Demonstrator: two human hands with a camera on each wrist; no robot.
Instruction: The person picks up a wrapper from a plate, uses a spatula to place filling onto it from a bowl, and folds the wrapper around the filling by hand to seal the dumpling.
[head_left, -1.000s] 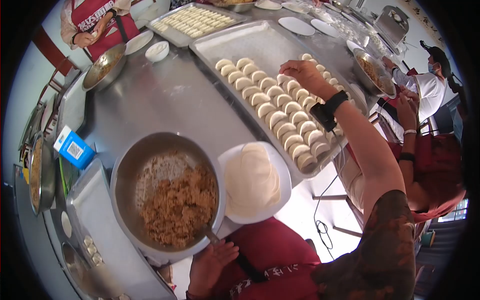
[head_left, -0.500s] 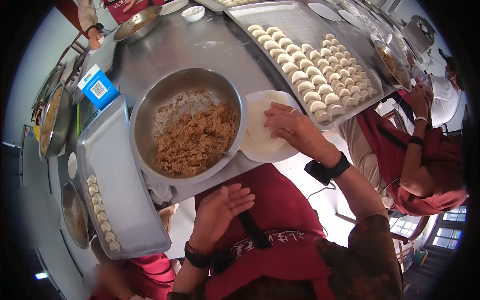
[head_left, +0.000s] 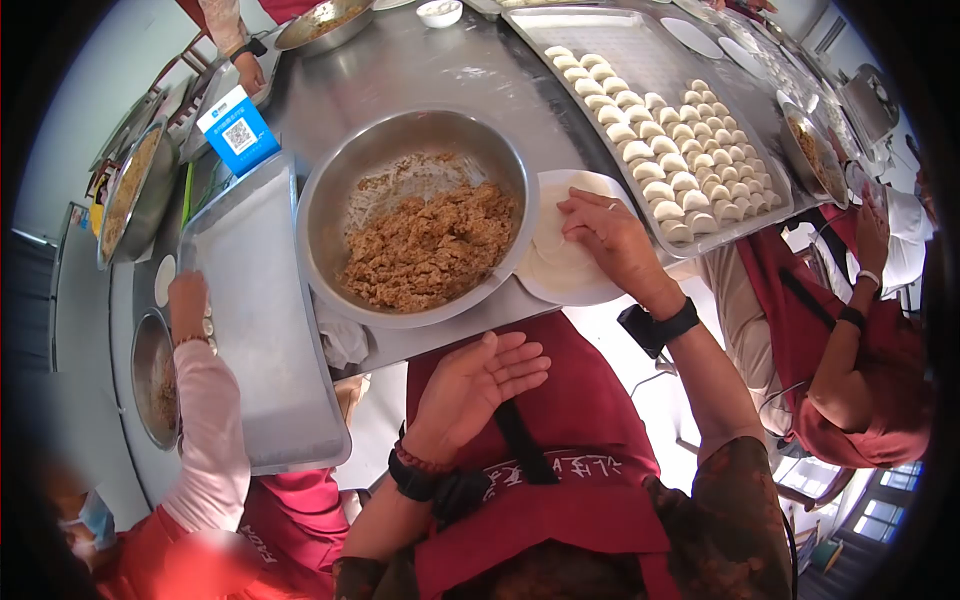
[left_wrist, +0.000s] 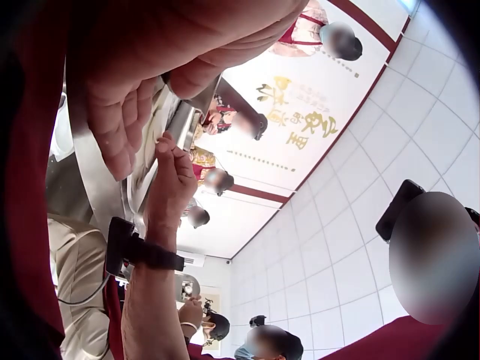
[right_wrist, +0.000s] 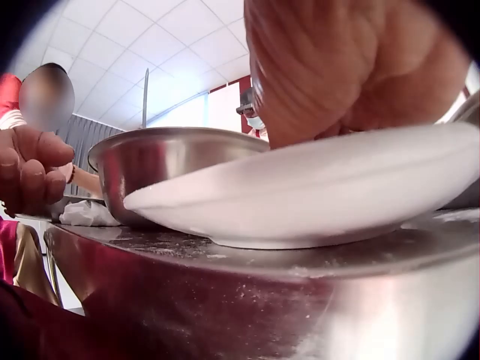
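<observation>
My left hand (head_left: 480,388) is held palm up with fingers extended and nothing on it, in front of the bowl at the table's edge. My right hand (head_left: 618,245) reaches over a white plate (head_left: 590,294) bearing a stack of round dough wrappers (head_left: 545,252). Its thumb and fingertips come together at a wrapper and pinch it, as the left wrist view suggests; in the right wrist view the plate's rim hides the fingertips. Left of the plate stands a large steel bowl (head_left: 320,210) of brown minced filling (head_left: 430,245).
Beyond the plate, a metal tray (head_left: 570,40) holds rows of folded dumplings (head_left: 665,150). Another tray (head_left: 260,300) lies left of the bowl, where another person's hand (head_left: 187,305) works. A blue QR-code stand (head_left: 238,132) and crumpled white cloth (head_left: 345,343) are near the bowl.
My right hand has come from the dumpling tray back to the wrapper plate, its fingers now at the wrappers. The left hand has turned palm up. Another person's arm has appeared at the left tray.
</observation>
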